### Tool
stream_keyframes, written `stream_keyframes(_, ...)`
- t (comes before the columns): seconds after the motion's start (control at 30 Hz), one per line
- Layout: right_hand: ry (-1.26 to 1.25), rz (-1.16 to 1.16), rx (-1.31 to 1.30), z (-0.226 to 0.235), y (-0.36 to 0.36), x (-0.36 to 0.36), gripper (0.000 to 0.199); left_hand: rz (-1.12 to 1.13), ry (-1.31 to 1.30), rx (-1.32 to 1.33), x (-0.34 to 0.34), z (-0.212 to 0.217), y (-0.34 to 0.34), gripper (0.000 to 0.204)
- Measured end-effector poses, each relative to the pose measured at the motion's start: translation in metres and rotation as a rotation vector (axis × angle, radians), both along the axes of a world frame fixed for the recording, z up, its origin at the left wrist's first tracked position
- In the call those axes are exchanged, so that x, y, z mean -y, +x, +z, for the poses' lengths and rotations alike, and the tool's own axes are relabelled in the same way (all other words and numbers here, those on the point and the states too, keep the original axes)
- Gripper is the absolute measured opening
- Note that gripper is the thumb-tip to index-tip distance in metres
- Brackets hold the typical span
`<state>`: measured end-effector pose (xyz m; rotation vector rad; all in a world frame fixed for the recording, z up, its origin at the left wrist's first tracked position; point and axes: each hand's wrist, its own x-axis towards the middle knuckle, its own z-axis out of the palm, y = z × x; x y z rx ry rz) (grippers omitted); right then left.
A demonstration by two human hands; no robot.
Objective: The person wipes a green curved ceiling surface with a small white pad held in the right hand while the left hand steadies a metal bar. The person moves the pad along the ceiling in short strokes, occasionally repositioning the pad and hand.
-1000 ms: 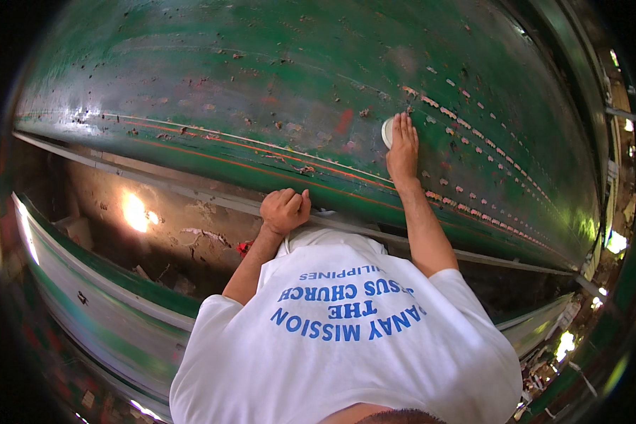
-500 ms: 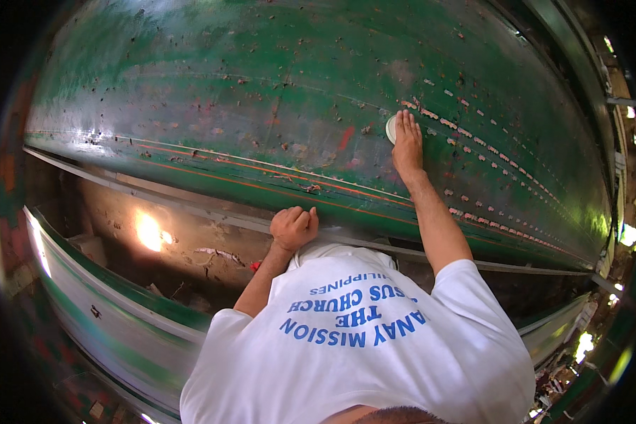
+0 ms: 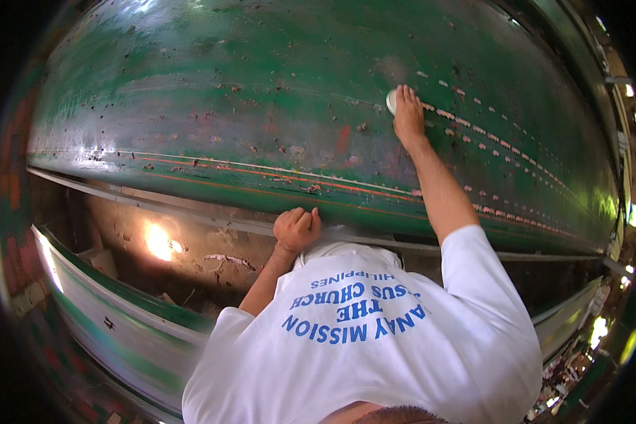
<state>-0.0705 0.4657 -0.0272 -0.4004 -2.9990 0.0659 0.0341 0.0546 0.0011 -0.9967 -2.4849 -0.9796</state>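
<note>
A long table [image 3: 212, 113] with a worn, glossy green top stretches in front of me. My right hand [image 3: 409, 120] reaches far across it, fingers pressed against a white round, disc-like piece [image 3: 392, 102] on the surface; most of that piece is under the hand, so I cannot tell its exact kind. Rows of small pale marks [image 3: 502, 143] run away to the right of this hand. My left hand [image 3: 297, 229] rests at the table's near edge in a loose fist, thumb up, with nothing visible in it.
A grey rail [image 3: 191, 208] runs along the table's near side. Behind me on the left stands a second green-edged table [image 3: 120, 311], with a sunlit brown floor [image 3: 184, 247] between. Dark specks and orange lines mark the green top. A metal frame [image 3: 615, 141] stands at the right.
My right hand has slid farther from me across the green top, taking the white round piece along. My left hand stays at the near edge. The view has shifted slightly.
</note>
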Motion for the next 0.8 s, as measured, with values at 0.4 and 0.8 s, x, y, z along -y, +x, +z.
stream_keyframes(0.4, -0.069, -0.083, 0.046, 0.005, 0.005, 0.004, 0.056, 0.004, 0.022, -0.024, -0.001, -0.001, 0.000, 0.044)
stream_keyframes(0.8, -0.097, -0.157, 0.121, 0.012, -0.006, -0.002, 0.058, 0.028, 0.006, -0.048, 0.003, -0.005, 0.000, 0.043)
